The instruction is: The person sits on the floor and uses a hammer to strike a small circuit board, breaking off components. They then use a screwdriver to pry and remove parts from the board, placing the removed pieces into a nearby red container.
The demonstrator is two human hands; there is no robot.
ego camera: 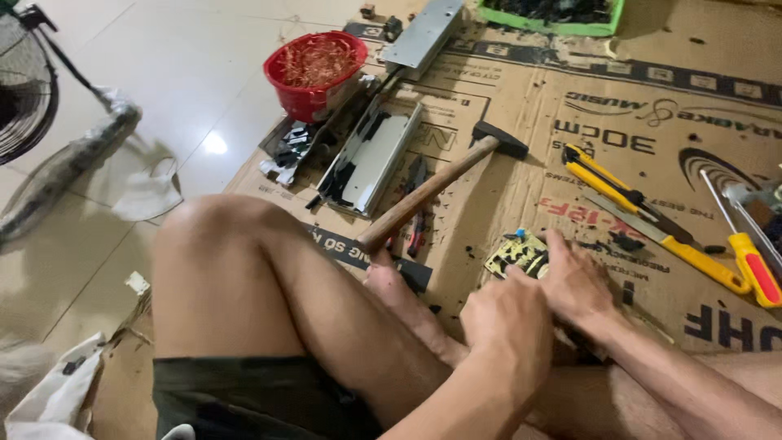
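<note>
I sit on flattened cardboard (pixel 521 155) with my bare knee raised at the left. Both hands meet over a small yellowish circuit board (pixel 515 254) lying on the cardboard. My left hand (pixel 507 319) is clenched just below the board's near edge; what it holds is hidden. My right hand (pixel 575 281) presses on the board's right side, fingers bent over it. A wooden-handled hammer (pixel 440 183) lies just left of the hands, its handle end near my foot.
A red bowl of copper wire (pixel 316 69) and opened metal casings (pixel 371 155) lie at the upper left. Yellow-handled cutters (pixel 611 189), a utility knife (pixel 688 248) and a yellow-red tool (pixel 753 273) lie to the right. A green tray (pixel 554 18) sits at top, a fan (pixel 24 90) at far left.
</note>
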